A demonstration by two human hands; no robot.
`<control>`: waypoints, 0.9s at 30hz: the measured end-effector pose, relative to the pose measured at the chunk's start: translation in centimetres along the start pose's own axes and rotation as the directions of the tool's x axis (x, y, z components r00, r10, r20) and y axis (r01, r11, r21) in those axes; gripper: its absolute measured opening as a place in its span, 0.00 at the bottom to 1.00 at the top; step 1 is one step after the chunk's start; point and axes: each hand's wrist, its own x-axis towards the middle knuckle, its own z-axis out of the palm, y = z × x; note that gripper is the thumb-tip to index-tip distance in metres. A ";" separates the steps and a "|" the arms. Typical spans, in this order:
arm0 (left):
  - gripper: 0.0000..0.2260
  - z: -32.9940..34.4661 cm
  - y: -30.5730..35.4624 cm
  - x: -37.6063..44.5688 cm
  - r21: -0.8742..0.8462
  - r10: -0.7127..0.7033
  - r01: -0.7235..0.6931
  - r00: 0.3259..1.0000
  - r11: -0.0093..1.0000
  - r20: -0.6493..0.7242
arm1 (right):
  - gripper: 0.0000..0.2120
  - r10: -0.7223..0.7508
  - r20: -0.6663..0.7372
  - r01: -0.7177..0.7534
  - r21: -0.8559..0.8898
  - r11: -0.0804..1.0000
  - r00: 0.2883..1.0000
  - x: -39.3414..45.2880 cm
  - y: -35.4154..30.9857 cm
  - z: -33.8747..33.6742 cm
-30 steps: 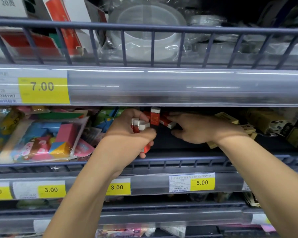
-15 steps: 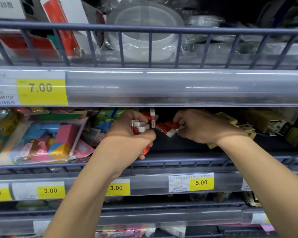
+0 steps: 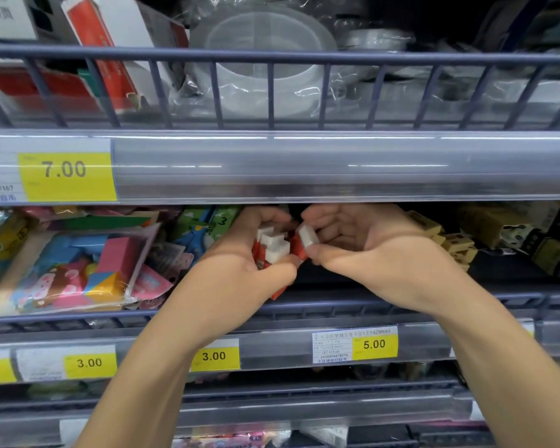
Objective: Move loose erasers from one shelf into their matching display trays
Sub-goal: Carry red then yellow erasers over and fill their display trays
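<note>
Left hand (image 3: 240,270) clenched round a bunch of red-sleeved erasers (image 3: 270,248), right hand (image 3: 362,250) pinching one more eraser (image 3: 306,236) just beside the bunch, both inside the middle shelf (image 3: 353,307)

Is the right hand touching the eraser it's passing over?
Touching. The head view shows the right hand pinching the eraser between thumb and fingers.

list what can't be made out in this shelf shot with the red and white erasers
- Head view: how many red-and-white erasers the left hand grips; its fingers cover most of the bundle.
- Head view: the shelf floor behind both hands; the right hand, pinching one red-sleeved eraser, blocks it.
- Head view: small print on the white-and-yellow 5.00 price tag; too small.
</note>
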 end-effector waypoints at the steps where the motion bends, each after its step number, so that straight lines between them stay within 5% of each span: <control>1: 0.21 0.0 0.1 -0.1 0.019 0.015 -0.015 1.000 1.000 0.017 | 0.14 0.006 0.003 -0.006 0.023 1.000 1.000 0.1 -0.1 0.2; 11: 0.15 -0.1 0.1 -0.4 -0.030 -0.031 0.028 0.992 0.999 -0.122 | 0.13 0.105 -0.072 -0.096 0.114 0.989 0.992 1.4 0.2 1.0; 15: 0.12 0.0 0.3 -0.4 -0.070 -0.072 0.060 0.983 0.996 -0.171 | 0.08 0.120 -0.185 -0.187 -0.404 0.896 0.975 2.7 1.6 -0.4; 18: 0.10 0.3 0.5 -0.4 -0.094 -0.090 0.073 0.978 0.993 -0.188 | 0.21 0.290 -0.086 -0.270 -0.673 0.689 0.953 3.3 2.1 -0.7; 21: 0.09 0.4 0.6 -0.4 -0.117 -0.115 0.093 0.973 0.989 -0.201 | 0.25 0.360 -0.059 -0.277 -0.756 0.593 0.931 3.8 2.0 0.1; 27: 0.09 0.4 0.5 -0.4 -0.110 -0.134 0.112 0.968 0.988 -0.212 | 0.14 0.354 -0.022 -0.224 -0.812 0.539 0.935 4.3 2.2 0.9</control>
